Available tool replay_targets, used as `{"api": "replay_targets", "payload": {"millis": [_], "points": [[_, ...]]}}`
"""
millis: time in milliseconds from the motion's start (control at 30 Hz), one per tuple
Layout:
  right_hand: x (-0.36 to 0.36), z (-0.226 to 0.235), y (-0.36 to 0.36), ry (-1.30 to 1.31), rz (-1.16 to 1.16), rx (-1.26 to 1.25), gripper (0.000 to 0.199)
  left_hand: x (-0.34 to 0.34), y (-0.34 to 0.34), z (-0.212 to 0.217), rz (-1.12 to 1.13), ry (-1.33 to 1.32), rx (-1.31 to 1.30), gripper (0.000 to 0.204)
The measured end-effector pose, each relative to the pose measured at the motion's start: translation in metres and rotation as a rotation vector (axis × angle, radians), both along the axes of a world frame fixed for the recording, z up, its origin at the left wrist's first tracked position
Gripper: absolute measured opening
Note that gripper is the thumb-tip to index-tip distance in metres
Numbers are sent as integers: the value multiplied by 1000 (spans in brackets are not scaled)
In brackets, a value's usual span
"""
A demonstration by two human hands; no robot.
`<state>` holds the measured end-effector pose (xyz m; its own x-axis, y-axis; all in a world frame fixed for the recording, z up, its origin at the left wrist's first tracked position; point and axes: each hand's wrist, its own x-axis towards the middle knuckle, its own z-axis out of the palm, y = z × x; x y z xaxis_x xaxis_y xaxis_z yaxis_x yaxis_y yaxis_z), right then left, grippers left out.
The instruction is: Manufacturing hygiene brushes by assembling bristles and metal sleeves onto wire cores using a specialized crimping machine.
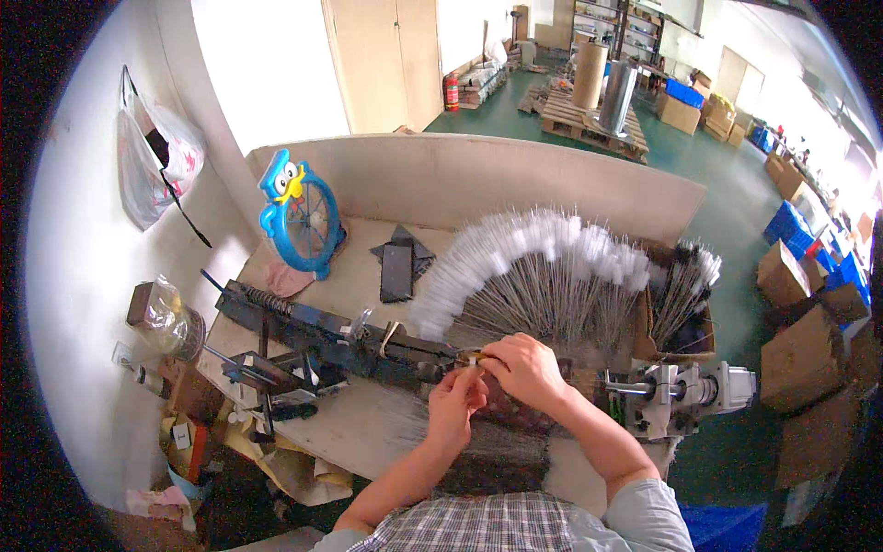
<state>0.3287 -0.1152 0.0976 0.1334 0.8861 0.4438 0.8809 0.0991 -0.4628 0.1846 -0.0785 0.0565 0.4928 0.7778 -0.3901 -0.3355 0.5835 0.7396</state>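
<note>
Both hands meet at the picture's centre over the long dark metal machine [368,345] lying across the pale counter [359,285]. The left hand [457,397] and right hand [526,368] pinch a small white tuft [475,362] between fingertips. At 12 o'clock of them fans a row of thin wire brushes [533,267] with fuzzy white tips.

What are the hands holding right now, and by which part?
Both hands meet over the dark machine. The left hand and right hand pinch a small pale piece between their fingertips. It is too small to tell what it is or which part they hold.
</note>
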Motion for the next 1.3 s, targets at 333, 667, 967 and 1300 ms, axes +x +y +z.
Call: {"api": "replay_targets", "payload": {"millis": [333, 667, 967, 1300], "points": [[1, 6, 3, 373, -12, -264, 21, -1, 5, 12, -107, 0, 10, 41], [-25, -3, -4, -58, -131, 119, 28, 7, 0, -10, 150, -174, -94, 27], [-18, 4, -14, -142, -28, 177, 22, 7, -6, -14, 169, -237, -18, 4], [-19, 9, -8, -134, 24, 116, 27, 11, -5, 0, 203, -262, -80, 4]]}}
